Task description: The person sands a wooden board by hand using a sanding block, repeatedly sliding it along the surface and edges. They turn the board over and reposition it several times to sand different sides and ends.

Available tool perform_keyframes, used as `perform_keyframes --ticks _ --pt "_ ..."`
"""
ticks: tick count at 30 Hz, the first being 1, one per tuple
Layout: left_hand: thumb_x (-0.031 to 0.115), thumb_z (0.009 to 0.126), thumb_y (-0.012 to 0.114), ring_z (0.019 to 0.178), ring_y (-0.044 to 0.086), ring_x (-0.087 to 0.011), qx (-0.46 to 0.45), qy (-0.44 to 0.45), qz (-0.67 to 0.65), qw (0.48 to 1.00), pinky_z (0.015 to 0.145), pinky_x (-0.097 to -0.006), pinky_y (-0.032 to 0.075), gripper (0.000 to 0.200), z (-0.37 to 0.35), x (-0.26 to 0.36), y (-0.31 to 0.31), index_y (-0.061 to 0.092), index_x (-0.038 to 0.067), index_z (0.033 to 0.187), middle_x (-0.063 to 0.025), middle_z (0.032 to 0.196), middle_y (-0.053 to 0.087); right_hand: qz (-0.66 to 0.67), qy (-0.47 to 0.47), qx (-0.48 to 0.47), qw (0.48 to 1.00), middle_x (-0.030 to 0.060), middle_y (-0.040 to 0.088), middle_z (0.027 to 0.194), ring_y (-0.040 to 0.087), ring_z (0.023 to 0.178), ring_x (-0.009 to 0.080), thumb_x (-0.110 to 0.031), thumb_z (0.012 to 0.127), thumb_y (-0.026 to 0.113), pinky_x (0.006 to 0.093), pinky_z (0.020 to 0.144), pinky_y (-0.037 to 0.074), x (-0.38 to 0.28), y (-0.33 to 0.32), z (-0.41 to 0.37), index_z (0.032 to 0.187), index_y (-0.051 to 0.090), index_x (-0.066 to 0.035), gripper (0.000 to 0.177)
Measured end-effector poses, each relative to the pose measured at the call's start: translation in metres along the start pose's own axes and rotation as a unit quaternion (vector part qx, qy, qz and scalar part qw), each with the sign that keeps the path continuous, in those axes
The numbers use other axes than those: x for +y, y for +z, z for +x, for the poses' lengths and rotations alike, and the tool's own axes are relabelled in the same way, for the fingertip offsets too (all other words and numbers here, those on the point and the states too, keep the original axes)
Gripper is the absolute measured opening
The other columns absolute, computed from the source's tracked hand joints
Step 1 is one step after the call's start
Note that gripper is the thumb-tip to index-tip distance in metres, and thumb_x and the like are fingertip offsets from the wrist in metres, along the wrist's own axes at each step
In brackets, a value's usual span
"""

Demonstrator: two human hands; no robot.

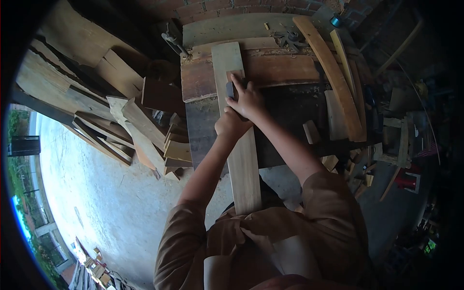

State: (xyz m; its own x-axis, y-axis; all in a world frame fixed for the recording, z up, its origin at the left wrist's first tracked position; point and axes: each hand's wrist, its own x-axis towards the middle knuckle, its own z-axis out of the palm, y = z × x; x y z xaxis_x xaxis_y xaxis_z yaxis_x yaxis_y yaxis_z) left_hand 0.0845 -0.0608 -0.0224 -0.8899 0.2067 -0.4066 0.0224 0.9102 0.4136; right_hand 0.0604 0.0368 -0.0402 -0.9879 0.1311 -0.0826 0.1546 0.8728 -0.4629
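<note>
A long pale plank (pixel 244 169) lies across the workbench (pixel 205 130), its near end against my torso. On its upper face sits a small tool (pixel 230 89) with a dark grey part and a brown front end, mostly covered by my hands. My right hand (pixel 248 100) grips it from the right, index finger stretched along the front and thumb toward the grey part. Just behind, my left hand (pixel 232 124) is closed in a fist over the plank, touching the right hand. What the left fingers hold is hidden.
Reddish boards (pixel 285 67) lie under the plank's far end, with wood shavings around. A curved wooden piece (pixel 333 77) rests on the right side of the bench, near a small wood block (pixel 311 132). Offcuts (pixel 145 125) and large sheets (pixel 72 34) lean at left. A clamp (pixel 174 39) stands behind.
</note>
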Motion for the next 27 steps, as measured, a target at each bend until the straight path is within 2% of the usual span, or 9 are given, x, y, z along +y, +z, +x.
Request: perform_keyframes --ticks 2,4,5,10,11,14,16,24,27 --pt "0.065 0.058 0.063 0.082 0.063 -0.0322 -0.02 0.014 0.007 1.0 0.066 -0.0406 0.052 0.098 -0.071 -0.012 0.026 0.038 -0.011 0.115 -0.0209 0.092 0.06 -0.011 -0.021 0.035 0.999 0.0243 0.045 0.099 0.054 0.085 0.0381 -0.043 0.07 0.064 0.043 0.067 0.047 0.006 0.02 -0.077 0.138 0.019 -0.03 0.082" --pt "0.065 0.058 0.063 0.082 0.063 -0.0319 -0.101 -0.002 0.001 0.995 0.067 -0.0414 0.051 0.107 -0.132 -0.022 0.05 0.028 -0.01 0.125 -0.0217 0.095 0.059 0.005 -0.015 0.029 0.999 0.021 0.045 0.092 0.054 0.078 0.0354 -0.042 0.068 0.066 0.0421 0.062 0.047 0.007 0.027 -0.154 0.138 0.021 -0.03 0.084" --pt "0.067 0.059 0.062 0.071 0.065 -0.028 -0.083 0.016 0.024 0.996 0.061 -0.0387 0.052 0.103 -0.16 -0.031 0.071 0.031 -0.009 0.122 -0.0167 0.084 0.061 0.001 -0.011 0.033 0.999 0.0196 0.044 0.091 0.053 0.076 0.0337 -0.041 0.067 0.066 0.0403 0.06 0.047 0.007 0.029 -0.189 0.137 0.022 -0.03 0.084" --pt "0.063 0.063 0.059 0.067 0.064 -0.0282 -0.111 -0.011 0.015 0.994 0.058 -0.039 0.052 0.09 -0.189 -0.034 0.091 0.037 -0.008 0.114 -0.0157 0.077 0.063 -0.021 0.046 0.013 0.999 0.0169 0.045 0.092 0.053 0.077 0.0328 -0.041 0.065 0.068 0.0412 0.061 0.047 0.004 0.03 -0.228 0.137 0.024 -0.03 0.085" --pt "0.066 0.064 0.054 0.068 0.064 -0.0296 -0.129 0.004 0.026 0.991 0.058 -0.039 0.052 0.105 -0.177 -0.037 0.093 0.023 -0.011 0.128 -0.0175 0.081 0.063 -0.018 0.046 0.024 0.999 0.0166 0.045 0.093 0.054 0.077 0.0327 -0.041 0.065 0.068 0.0414 0.061 0.047 0.005 0.029 -0.216 0.137 0.024 -0.031 0.085" --pt "0.065 0.065 0.055 0.07 0.064 -0.0301 -0.082 0.014 0.026 0.996 0.06 -0.0398 0.051 0.101 -0.135 -0.022 0.07 0.027 -0.011 0.126 -0.0174 0.081 0.063 -0.023 0.04 0.05 0.998 0.0156 0.045 0.09 0.055 0.073 0.0308 -0.041 0.065 0.068 0.0398 0.059 0.048 0.01 0.025 -0.163 0.137 0.023 -0.032 0.086" --pt "0.063 0.064 0.057 0.075 0.064 -0.031 -0.07 0.008 0.016 0.997 0.062 -0.0407 0.051 0.101 -0.099 -0.007 0.046 0.027 -0.011 0.126 -0.0183 0.085 0.062 -0.02 0.063 0.02 0.998 0.0176 0.046 0.094 0.056 0.079 0.0329 -0.042 0.066 0.068 0.0408 0.063 0.049 0.008 0.013 -0.119 0.137 0.02 -0.033 0.086" --pt "0.068 0.057 0.063 0.092 0.061 -0.0296 -0.007 0.082 0.094 0.992 0.075 -0.0404 0.05 0.086 0.094 0.035 -0.036 0.054 -0.004 0.103 -0.0189 0.098 0.061 -0.01 0.068 0.021 0.997 0.0249 0.049 0.106 0.055 0.093 0.0377 -0.052 0.072 0.059 0.0434 0.078 0.046 0.02 -0.016 0.099 0.139 0.014 -0.031 0.083" --pt "0.067 0.058 0.062 0.095 0.06 -0.0293 0.001 0.073 0.092 0.993 0.078 -0.04 0.049 0.083 0.134 0.052 -0.058 0.056 -0.002 0.104 -0.0183 0.099 0.062 0.003 0.064 0.029 0.998 0.0282 0.046 0.114 0.052 0.102 0.039 -0.053 0.073 0.057 0.0427 0.084 0.044 0.024 -0.024 0.156 0.139 0.011 -0.032 0.083"
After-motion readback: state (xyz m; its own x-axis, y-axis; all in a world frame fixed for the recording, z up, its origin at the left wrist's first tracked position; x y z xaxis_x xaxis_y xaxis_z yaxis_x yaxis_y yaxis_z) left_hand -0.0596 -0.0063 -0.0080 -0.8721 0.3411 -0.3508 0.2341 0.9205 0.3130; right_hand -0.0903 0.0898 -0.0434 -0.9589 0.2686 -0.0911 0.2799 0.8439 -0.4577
